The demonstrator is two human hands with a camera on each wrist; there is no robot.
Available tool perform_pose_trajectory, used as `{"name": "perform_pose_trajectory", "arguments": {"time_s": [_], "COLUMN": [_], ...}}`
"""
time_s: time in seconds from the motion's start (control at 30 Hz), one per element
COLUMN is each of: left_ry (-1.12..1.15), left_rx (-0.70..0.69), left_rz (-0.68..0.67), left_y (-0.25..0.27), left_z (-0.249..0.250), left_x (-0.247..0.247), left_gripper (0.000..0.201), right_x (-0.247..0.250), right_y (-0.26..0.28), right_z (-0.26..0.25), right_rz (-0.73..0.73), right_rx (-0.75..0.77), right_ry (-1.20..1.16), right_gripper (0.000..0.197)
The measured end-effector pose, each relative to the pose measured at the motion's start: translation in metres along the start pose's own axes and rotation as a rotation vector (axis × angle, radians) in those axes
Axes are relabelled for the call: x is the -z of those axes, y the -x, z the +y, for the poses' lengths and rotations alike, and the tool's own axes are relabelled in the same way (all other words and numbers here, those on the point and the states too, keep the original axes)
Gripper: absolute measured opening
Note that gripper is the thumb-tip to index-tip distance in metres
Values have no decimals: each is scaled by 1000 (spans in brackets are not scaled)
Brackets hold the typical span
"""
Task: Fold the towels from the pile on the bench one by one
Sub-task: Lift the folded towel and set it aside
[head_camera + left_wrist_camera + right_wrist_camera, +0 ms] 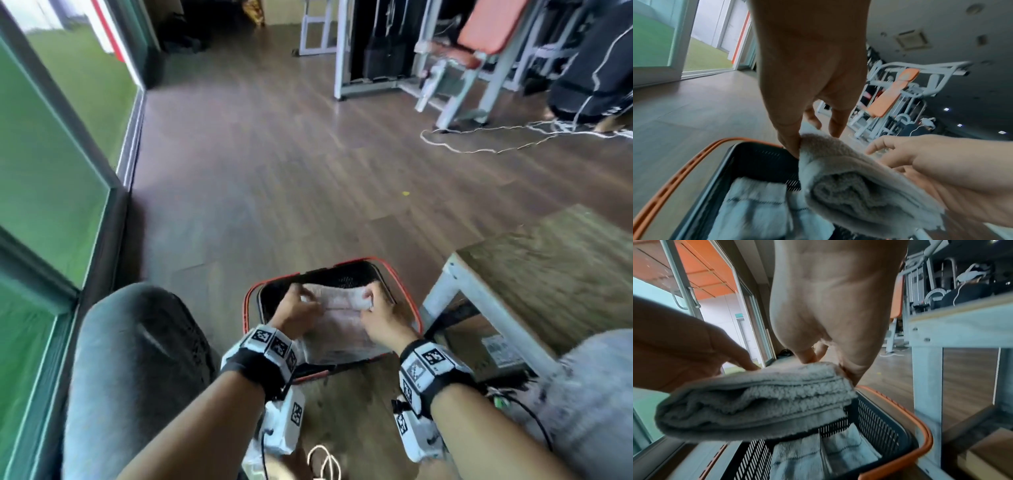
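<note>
A folded pale grey towel [337, 301] hangs over a black mesh basket [356, 270] with an orange rim, held flat by both hands. My left hand [298, 306] pinches its left end [851, 181] between thumb and fingers. My right hand [378, 313] grips the right end [760, 399], thumb below and fingers on top. Inside the basket lies another folded light towel [818, 454] with thin dark stripes [754, 209]. The basket [758, 162] stands on the floor between my knees.
A wooden bench [555, 277] on white metal legs stands right of the basket [881, 423], its leg [927, 394] close by. A glass wall [44, 178] runs along the left. Gym machines [455, 58] and a white cable [496, 137] lie farther off on the wood floor.
</note>
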State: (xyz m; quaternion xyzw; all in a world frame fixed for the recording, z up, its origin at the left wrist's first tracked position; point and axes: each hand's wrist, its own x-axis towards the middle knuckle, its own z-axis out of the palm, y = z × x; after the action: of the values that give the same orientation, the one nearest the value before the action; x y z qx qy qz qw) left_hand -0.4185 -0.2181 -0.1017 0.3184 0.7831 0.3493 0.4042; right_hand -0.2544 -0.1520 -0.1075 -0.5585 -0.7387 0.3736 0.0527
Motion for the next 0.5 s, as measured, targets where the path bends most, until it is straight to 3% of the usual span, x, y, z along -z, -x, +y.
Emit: {"name": "perform_pose_trajectory", "arguments": {"time_s": [0.13, 0.2, 0.4, 0.5], "left_ry": [-96, -104, 43, 129], "left_rx": [146, 211, 204, 282], "left_rz": [-163, -179, -183, -209], "left_y": [-36, -54, -116, -148], "left_z": [-44, -56, -60, -68], "left_x": [-27, -43, -72, -82], "left_gripper": [21, 7, 10, 14], "right_x": [-28, -34, -39, -46], "right_y": [-26, -39, -98, -133], "right_z": [27, 40, 68, 79], "right_rz": [-95, -115, -137, -146], "right_rx": [-39, -75, -132, -153], "right_ry": [65, 81, 76, 50], "right_gripper": [24, 30, 37, 40]}}
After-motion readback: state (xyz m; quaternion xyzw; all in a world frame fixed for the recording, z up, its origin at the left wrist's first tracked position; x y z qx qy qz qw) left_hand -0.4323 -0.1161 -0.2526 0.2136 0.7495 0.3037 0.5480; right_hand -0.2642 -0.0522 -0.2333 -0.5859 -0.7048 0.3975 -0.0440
